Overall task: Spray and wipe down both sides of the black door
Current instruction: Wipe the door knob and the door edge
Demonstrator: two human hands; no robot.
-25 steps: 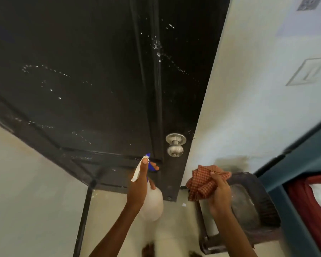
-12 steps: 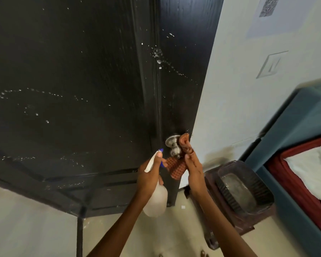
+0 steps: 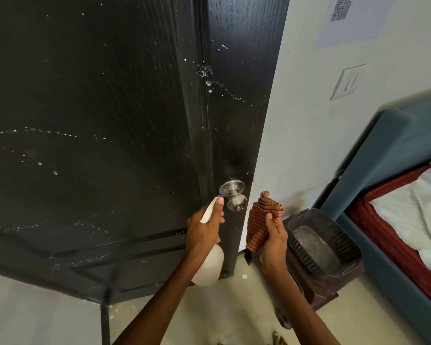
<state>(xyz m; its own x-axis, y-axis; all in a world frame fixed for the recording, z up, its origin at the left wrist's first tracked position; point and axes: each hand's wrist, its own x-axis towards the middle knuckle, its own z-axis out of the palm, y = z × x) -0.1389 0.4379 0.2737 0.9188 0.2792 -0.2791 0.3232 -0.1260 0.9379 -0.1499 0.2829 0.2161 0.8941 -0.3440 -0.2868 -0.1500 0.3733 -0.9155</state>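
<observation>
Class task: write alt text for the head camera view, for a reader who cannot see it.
A person's left hand grips a white spray bottle beside the silver knob of a black door speckled with droplets, while the right hand holds a bunched checked cloth near the door's edge.

black door [image 3: 110, 120] — droplets, bottle [image 3: 208, 263], cloth [image 3: 260, 220]

Door knob [image 3: 233, 198] is projecting from the black door [image 3: 110, 108]; a bin [image 3: 324, 245] is blocking floor beside the door's edge; upper panels are lying unobstructed.
</observation>
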